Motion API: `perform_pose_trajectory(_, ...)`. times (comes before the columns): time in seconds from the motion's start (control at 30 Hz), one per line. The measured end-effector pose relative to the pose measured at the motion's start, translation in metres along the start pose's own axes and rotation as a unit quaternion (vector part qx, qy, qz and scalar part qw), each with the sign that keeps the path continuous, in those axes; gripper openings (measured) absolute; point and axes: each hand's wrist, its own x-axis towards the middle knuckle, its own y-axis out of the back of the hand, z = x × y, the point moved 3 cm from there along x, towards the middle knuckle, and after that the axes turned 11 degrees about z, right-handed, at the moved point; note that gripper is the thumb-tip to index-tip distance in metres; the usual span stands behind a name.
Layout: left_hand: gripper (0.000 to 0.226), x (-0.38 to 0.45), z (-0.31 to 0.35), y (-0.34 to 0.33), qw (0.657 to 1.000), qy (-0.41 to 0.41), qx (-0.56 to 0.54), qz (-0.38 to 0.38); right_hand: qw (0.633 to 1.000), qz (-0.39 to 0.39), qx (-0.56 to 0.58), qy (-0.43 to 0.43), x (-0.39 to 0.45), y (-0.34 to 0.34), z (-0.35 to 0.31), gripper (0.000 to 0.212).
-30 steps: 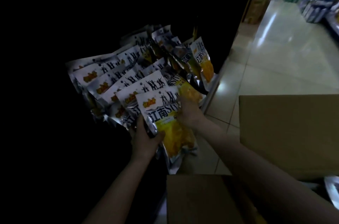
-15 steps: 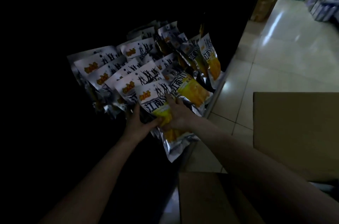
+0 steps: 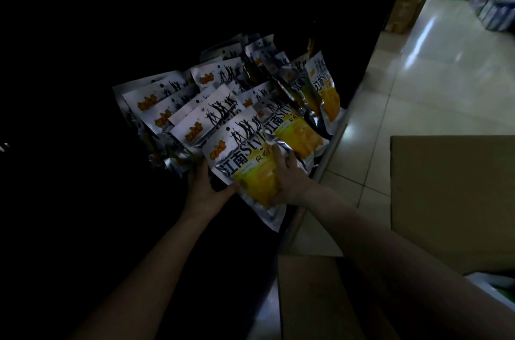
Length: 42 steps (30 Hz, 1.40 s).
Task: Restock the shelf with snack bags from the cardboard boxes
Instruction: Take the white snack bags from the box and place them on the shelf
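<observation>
Silver-foil snack bag (image 3: 245,161) being seated at the front of the shelf (image 3: 333,142) rows.

The bag is clasped at its left edge by the left hand (image 3: 204,186) and at its lower right by the right hand (image 3: 287,175), thumb on the yellow panel. Beyond the grip, matching bags (image 3: 195,105) are stacked in rows; behind the right wrist, a cardboard box (image 3: 451,194) stands open. Placement appears under way; next, letting go is judged needed. "江南Style" is printed on the front.

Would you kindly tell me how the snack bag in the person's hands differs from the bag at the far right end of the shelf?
The held bag is gripped by the left hand and right hand; the far-right bag is untouched. The held bag lies frontmost, the far-right bag farther back, by the aisle. Both share silver-and-yellow packaging.
</observation>
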Motion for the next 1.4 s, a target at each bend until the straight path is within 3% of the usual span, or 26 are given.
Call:
perform_pose_trajectory(0.2,0.087,-0.016,0.01,-0.01,0.999,0.03,-0.029,-0.014,0.987,0.144,-0.052,-0.042,-0.005,0.015,0.001,0.087)
perform_pose_trajectory(0.33,0.082,-0.023,0.029,-0.024,0.995,-0.008,-0.088,-0.035,0.987,0.148,-0.017,-0.06,-0.001,0.014,0.003,0.083)
perform_pose_trajectory(0.43,0.086,-0.015,0.032,-0.023,0.993,0.038,-0.108,-0.027,0.985,0.163,0.006,-0.065,0.004,0.012,0.004,0.081)
perform_pose_trajectory(0.77,0.073,-0.026,0.017,-0.003,0.995,0.048,-0.082,0.017,0.993,0.104,-0.007,-0.048,-0.016,0.017,-0.001,0.083)
perform_pose_trajectory(0.93,0.068,-0.042,0.03,0.01,0.996,0.041,-0.069,0.037,0.989,0.131,0.045,-0.043,-0.042,0.039,-0.012,0.083)
perform_pose_trajectory(1.07,0.064,-0.063,0.062,0.028,0.994,0.02,-0.088,0.062,0.979,0.185,0.088,0.012,-0.087,0.077,-0.021,0.077)
perform_pose_trajectory(1.23,0.058,-0.114,0.135,0.031,0.988,-0.106,-0.101,0.052,0.954,0.278,0.107,0.022,-0.197,0.116,-0.005,0.072)
perform_pose_trajectory(1.4,0.056,-0.177,0.193,-0.014,0.979,-0.157,-0.115,-0.06,0.964,0.226,0.048,-0.132,-0.299,0.139,0.06,0.063)
